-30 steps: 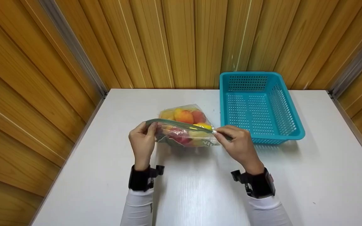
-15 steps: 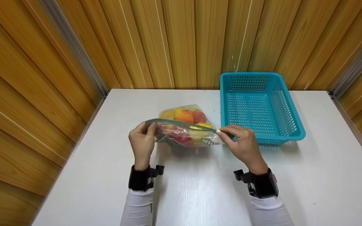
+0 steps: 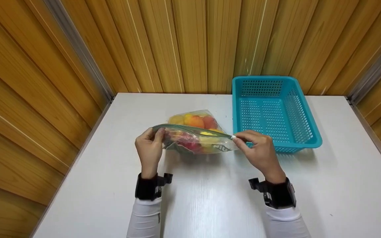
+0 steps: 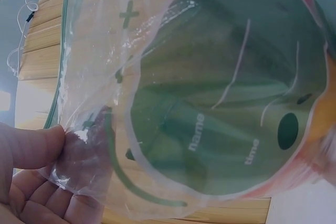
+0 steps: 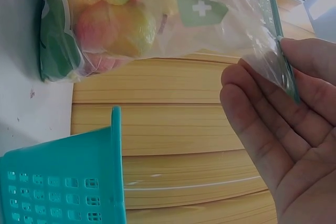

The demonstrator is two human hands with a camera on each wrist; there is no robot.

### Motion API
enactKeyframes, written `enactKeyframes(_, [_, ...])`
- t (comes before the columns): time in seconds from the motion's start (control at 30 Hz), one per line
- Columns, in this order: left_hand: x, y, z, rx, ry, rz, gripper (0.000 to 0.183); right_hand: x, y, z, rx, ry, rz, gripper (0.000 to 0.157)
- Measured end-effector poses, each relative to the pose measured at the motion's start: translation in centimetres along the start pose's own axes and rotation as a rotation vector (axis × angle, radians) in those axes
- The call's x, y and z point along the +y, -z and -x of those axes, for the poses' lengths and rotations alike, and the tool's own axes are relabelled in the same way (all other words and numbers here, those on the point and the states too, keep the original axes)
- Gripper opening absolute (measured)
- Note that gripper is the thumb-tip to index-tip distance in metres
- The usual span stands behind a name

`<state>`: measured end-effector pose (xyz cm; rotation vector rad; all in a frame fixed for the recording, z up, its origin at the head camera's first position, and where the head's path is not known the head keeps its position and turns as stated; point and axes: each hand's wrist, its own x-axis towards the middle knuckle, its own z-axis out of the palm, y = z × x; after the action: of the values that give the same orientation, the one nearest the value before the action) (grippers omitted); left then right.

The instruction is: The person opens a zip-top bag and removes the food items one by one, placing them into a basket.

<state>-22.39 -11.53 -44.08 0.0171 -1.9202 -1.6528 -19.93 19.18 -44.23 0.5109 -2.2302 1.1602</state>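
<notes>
A clear zip bag [image 3: 223, 147] with a green zip strip [image 3: 195, 129] along its mouth rests on the table, full of red, yellow and orange fruit [image 3: 194, 121]. At the strip's left end my left hand [image 3: 149, 150] pinches the bag between thumb and fingers. My right hand [image 3: 260, 152] pinches the strip's right end, where a small white slider [image 3: 233, 137] shows at the fingertips. The left wrist view shows a green label [image 4: 220, 87] reading "name" and "time". Round red-yellow fruit [image 5: 118, 27] shows through the plastic in the right wrist view.
Right of the bag stands a turquoise plastic basket [image 3: 291, 144] with perforated sides, near my right hand. Beneath everything is a white table [image 3: 207, 205]. Wood-patterned panels [image 3: 190, 49] rise behind the table and on both sides.
My right hand has slid right along the zip strip, and the white slider has moved right with it to the bag's right end. My left hand has kept its grip in place.
</notes>
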Motion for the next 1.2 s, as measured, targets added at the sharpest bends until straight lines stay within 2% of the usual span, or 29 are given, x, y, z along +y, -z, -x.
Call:
enactKeyframes(0.27, [0.2, 0.0, -0.1, -0.009, 0.025, 0.020, 0.011, 0.1, 0.4, 0.0, 0.018, 0.013, -0.001, 0.008])
enactKeyframes(0.97, [0.2, 0.1, -0.1, -0.005, 0.037, 0.058, 0.012, 0.6, 1.2, 0.0, 0.002, -0.041, -0.045, 0.009])
enactKeyframes(1.2, [0.1, 0.1, -0.1, -0.009, 0.011, 0.009, 0.012, 0.5, 1.3, -0.1, -0.047, -0.078, -0.026, 0.009])
